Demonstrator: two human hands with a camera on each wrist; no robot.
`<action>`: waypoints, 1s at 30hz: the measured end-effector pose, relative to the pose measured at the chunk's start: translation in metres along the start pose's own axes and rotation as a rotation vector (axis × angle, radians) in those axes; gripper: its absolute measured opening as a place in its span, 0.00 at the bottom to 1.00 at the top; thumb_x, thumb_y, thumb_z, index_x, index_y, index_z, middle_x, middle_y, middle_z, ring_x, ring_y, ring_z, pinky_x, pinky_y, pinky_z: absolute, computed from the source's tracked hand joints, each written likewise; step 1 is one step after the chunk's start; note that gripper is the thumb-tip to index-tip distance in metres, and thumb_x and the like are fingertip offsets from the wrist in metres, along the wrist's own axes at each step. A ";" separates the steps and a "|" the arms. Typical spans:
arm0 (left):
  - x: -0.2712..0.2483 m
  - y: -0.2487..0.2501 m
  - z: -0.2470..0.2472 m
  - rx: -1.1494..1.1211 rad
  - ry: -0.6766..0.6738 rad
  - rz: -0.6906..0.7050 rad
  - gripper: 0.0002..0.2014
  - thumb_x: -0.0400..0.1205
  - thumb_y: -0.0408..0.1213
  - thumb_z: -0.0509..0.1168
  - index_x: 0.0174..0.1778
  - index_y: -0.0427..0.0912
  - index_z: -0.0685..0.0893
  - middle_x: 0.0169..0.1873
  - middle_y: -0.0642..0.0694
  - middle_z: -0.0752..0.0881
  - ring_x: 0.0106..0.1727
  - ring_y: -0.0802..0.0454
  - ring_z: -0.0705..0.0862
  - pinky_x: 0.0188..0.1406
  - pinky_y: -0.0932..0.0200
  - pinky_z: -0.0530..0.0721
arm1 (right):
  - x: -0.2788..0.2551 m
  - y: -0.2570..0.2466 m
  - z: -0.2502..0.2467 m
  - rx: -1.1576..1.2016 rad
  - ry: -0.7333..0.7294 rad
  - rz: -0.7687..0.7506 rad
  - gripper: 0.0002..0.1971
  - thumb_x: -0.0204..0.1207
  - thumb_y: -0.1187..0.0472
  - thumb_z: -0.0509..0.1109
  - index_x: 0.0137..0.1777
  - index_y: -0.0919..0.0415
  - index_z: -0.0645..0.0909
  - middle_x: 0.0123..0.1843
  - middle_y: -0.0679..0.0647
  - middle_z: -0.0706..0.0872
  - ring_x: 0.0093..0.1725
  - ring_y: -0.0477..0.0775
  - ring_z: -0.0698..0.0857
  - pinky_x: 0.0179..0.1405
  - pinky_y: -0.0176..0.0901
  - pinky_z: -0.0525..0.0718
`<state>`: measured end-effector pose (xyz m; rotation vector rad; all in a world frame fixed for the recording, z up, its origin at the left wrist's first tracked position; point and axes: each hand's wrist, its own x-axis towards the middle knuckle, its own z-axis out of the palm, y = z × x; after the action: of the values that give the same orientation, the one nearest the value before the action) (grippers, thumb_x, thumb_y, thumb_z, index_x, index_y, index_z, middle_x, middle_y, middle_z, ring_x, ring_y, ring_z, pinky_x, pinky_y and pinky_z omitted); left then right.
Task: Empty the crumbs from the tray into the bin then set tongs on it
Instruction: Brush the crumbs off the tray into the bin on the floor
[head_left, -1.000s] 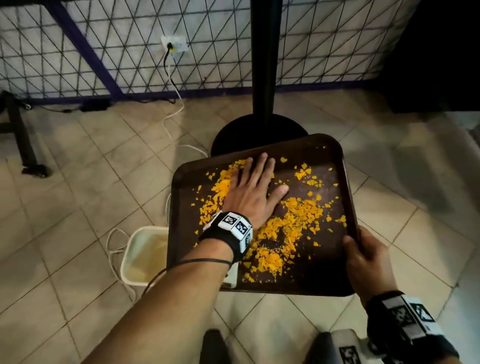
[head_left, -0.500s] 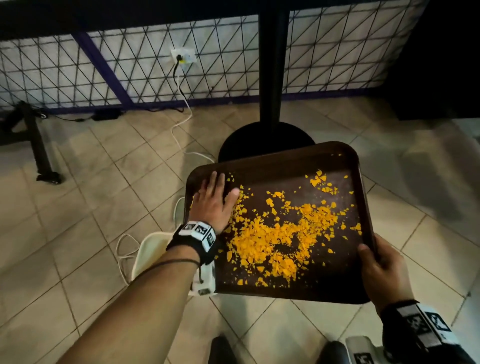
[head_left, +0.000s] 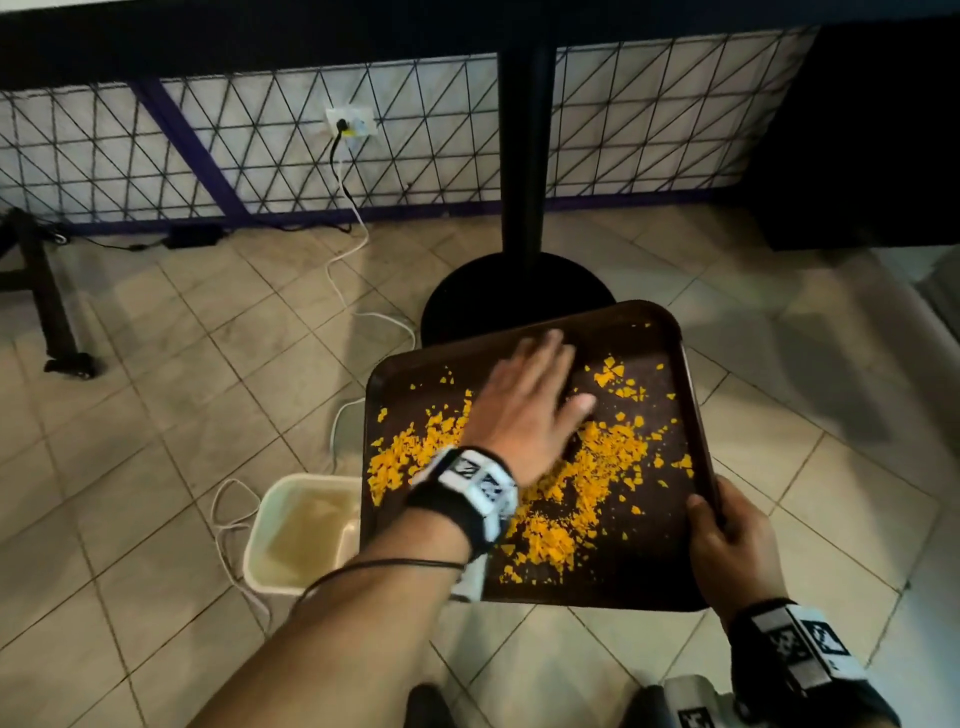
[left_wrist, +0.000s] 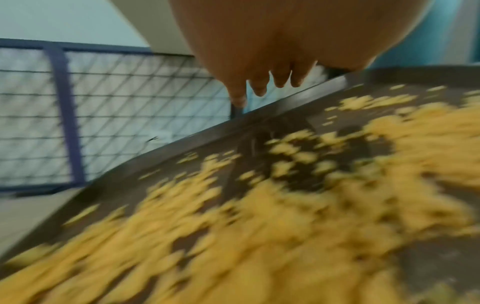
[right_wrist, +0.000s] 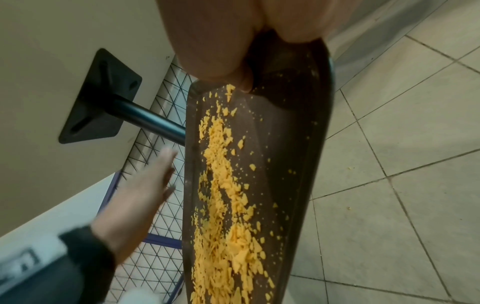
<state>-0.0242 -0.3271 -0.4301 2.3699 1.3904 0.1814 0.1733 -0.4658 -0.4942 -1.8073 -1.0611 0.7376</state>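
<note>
The right hand (head_left: 732, 540) clamps the brown tray's (head_left: 670, 582) near-right rim, tilting it so the flat, spread-fingered left hand (head_left: 524, 410) sweeps orange crumbs (head_left: 602, 467) toward the bin (head_left: 291, 525).

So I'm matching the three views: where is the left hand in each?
Head: left hand flat over the tray, centre.
Left wrist: top centre, fingers pointing at the tray's far rim.
Right wrist: lower left, beside the tray.
Shared landmark: the orange crumbs.
</note>
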 end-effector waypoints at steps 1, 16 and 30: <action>0.007 0.020 0.004 0.009 -0.027 0.068 0.32 0.87 0.61 0.39 0.87 0.52 0.45 0.86 0.56 0.38 0.86 0.54 0.39 0.84 0.48 0.40 | -0.001 -0.002 0.000 -0.007 0.006 -0.007 0.13 0.81 0.66 0.62 0.60 0.54 0.82 0.46 0.51 0.88 0.47 0.58 0.86 0.44 0.45 0.81; -0.036 -0.007 0.022 0.118 -0.105 -0.160 0.36 0.84 0.64 0.30 0.86 0.50 0.40 0.84 0.53 0.33 0.85 0.53 0.35 0.84 0.48 0.38 | -0.008 -0.019 -0.002 -0.028 -0.059 0.054 0.13 0.83 0.68 0.61 0.63 0.60 0.81 0.47 0.52 0.87 0.45 0.49 0.83 0.38 0.28 0.74; -0.078 -0.006 0.056 0.185 -0.152 -0.071 0.31 0.87 0.61 0.32 0.83 0.51 0.31 0.82 0.52 0.27 0.83 0.53 0.29 0.84 0.48 0.37 | -0.006 -0.021 -0.008 -0.018 -0.013 0.060 0.14 0.83 0.69 0.60 0.64 0.59 0.81 0.46 0.51 0.87 0.49 0.56 0.86 0.38 0.25 0.77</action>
<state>-0.0516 -0.4060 -0.4778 2.4178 1.4713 -0.1507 0.1694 -0.4693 -0.4719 -1.8588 -1.0284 0.7785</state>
